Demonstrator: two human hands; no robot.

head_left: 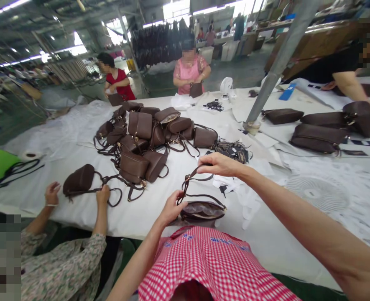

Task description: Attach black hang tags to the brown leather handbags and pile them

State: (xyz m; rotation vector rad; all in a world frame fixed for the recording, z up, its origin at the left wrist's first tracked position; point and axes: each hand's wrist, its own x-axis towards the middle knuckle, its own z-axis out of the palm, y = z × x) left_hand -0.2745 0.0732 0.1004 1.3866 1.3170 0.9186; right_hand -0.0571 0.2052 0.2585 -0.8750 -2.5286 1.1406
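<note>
An unzipped brown handbag lies at the table edge in front of me, pale lining showing in its mouth. Its thin strap rises from the bag in a loop. My right hand is closed round the upper part of this strap, above and right of the bag. Down at the bag's left end, my left hand is closed, fingers at the strap where it meets the bag; its fingertips are partly hidden.
A heap of brown handbags covers the table's middle. Black tags lie beyond my right hand. A metal post and a fan stand to the right. At left, a co-worker's hands handle another bag; other people work across the table.
</note>
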